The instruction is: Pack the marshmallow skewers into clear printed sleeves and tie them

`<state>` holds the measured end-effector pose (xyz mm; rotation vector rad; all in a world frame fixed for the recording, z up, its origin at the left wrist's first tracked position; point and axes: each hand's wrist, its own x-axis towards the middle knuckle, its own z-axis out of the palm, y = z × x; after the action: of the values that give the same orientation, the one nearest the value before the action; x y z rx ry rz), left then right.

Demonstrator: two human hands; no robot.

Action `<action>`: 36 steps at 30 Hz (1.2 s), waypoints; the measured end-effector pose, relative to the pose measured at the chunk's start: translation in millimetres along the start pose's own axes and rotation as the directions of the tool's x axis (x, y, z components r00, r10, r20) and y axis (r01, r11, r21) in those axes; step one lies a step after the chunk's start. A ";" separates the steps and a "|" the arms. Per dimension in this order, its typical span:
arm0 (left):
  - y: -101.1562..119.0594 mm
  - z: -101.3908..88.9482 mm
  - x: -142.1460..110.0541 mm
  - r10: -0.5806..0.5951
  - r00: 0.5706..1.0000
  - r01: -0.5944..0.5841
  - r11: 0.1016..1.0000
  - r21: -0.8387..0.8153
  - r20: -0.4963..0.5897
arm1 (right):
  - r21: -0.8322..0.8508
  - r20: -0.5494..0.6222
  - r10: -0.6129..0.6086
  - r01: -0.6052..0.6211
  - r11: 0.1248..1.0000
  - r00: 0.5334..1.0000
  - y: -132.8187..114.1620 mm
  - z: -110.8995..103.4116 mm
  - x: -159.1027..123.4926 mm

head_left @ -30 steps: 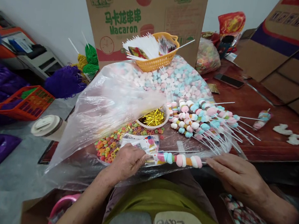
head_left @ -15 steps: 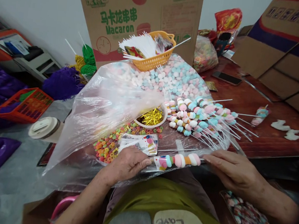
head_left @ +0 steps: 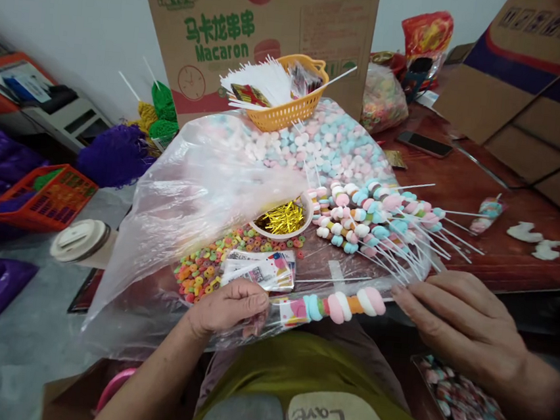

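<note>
A marshmallow skewer point(head_left: 345, 306) in a clear wrapper lies almost level in front of me, pink, white, orange and blue pieces in a row. My left hand point(head_left: 233, 308) is closed around its left end, beside a printed card point(head_left: 294, 311) inside the wrapper. At the right end, my right hand point(head_left: 467, 327) has thumb and fingers pinched together just past the last pink marshmallow, apparently on the wrapper's end. Printed cards point(head_left: 259, 271) are stacked just beyond my left hand, next to small coloured candy rings point(head_left: 199, 275). A bowl point(head_left: 309, 216) holds gold twist ties point(head_left: 283, 218).
Unwrapped marshmallow skewers point(head_left: 368, 218) are piled at right centre. Behind them, loose marshmallows point(head_left: 326, 142) lie under a yellow basket point(head_left: 283, 118) of white sticks. A lidded cup point(head_left: 81, 242) stands left, a phone point(head_left: 425, 145) right. Below my right arm is a box of wrapped sweets point(head_left: 471, 407).
The wrapped skewer has tilted up slightly at its right end. My left hand has shifted a little left; my right hand has moved right and its back has lifted.
</note>
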<state>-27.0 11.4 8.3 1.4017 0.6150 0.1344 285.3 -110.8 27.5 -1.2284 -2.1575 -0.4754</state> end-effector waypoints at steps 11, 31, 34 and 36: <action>16.4 1.7 0.4 0.274 0.959 -0.135 0.675 0.725 -0.077 | 0.071 0.005 -0.044 0.043 0.997 0.999 3.0 9.8 3.0; 19.1 29.0 27.2 -0.186 0.980 0.103 0.783 0.614 0.072 | 0.143 0.144 -0.190 0.170 0.975 0.971 -0.9 22.7 17.3; 20.5 31.8 32.9 -0.320 0.872 0.194 0.921 0.339 0.371 | 0.062 0.115 -0.308 0.302 0.951 0.945 -0.6 11.4 36.2; 19.2 32.8 35.0 -0.328 0.815 0.235 0.941 0.246 0.477 | 0.060 0.092 -0.409 0.405 0.912 0.908 -1.6 9.0 47.0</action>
<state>23.1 1.6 16.5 1.4194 0.3827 -0.5363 262.7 -76.1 51.6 -0.7887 -2.5100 -0.5474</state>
